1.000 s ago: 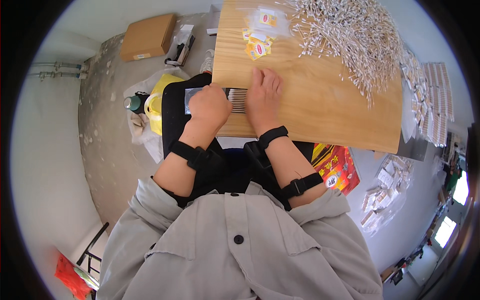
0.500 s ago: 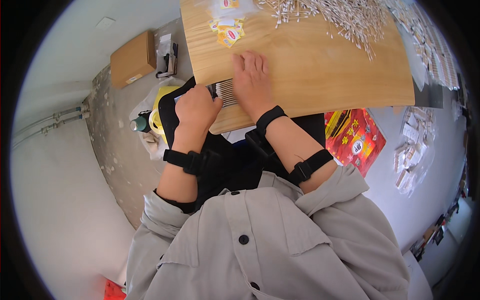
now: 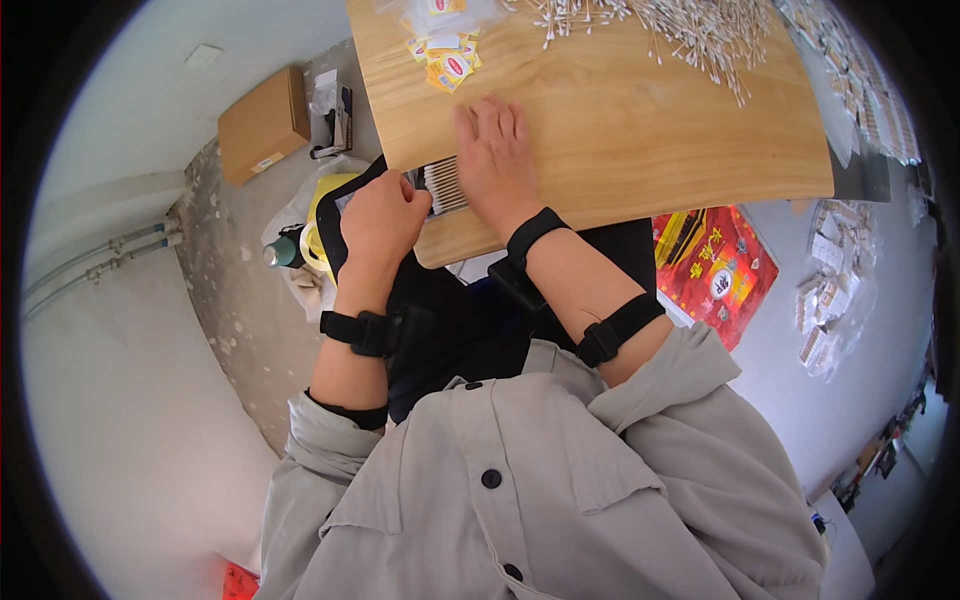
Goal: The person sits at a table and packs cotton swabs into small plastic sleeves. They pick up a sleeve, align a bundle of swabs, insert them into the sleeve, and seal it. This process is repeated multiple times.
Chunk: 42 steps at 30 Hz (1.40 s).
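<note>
While our left hand (image 3: 380,222) curls tight, on what we cannot tell, our right hand (image 3: 497,162) lies flat on the smooth wooden table (image 3: 640,150). Between them, slim white-tipped swabs (image 3: 445,186) lie in a row, partly covered by the right. Since a second ago, our view has cropped more of the loose pile (image 3: 692,40); yellow cards (image 3: 454,66) lie beyond.

Smooth, grained wood with a soft sheen is seen in the tabletop (image 3: 650,140) under the right fingers (image 3: 488,120). Between these and the left fingers (image 3: 408,186), matt sticks are shown by the swabs (image 3: 446,185). Beyond the right fingers, printed paper is suggested by the yellow cards (image 3: 455,66). Matt cardboard is seen in the box (image 3: 260,132), well left of all fingers; matt cloth, nearer the body, in the shirt (image 3: 430,490).
</note>
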### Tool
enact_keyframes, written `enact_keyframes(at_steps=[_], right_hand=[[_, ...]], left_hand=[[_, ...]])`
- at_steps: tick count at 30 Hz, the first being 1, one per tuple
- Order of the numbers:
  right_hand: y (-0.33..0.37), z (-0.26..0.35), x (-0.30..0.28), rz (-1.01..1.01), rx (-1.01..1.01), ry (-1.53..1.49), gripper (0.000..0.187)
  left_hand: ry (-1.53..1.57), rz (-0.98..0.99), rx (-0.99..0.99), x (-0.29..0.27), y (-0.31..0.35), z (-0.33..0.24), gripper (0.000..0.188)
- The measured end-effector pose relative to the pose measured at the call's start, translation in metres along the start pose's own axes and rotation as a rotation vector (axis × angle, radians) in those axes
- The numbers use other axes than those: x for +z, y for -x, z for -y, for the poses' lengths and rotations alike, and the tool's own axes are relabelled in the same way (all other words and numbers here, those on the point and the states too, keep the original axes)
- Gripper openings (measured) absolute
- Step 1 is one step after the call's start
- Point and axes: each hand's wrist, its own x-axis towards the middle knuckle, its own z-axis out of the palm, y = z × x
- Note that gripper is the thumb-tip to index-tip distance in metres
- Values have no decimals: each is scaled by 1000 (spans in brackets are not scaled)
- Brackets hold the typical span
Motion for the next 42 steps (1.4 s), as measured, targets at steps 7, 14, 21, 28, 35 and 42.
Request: enact_keyframes(at_steps=[7,14,21,28,35,42], right_hand=[[-3,9,6,-76,-30,-13,29],[-3,17,10,-71,-39,-52,29],[-4,25,16,-52,-51,-35,34],[-4,29,16,-6,-33,-81,35],[-6,34,17,38,-43,-73,34],[-6,44,20,48,-57,-79,39]], left_hand=[[12,-47,6,-1,7,-10,19],[-22,-134,48,7,6,-5,18],[-32,-164,111,17,6,2,18],[126,-703,204,22,9,37,39],[1617,-359,-333,63,1,69,47],[1759,-210,-325,67,2,61,20]])
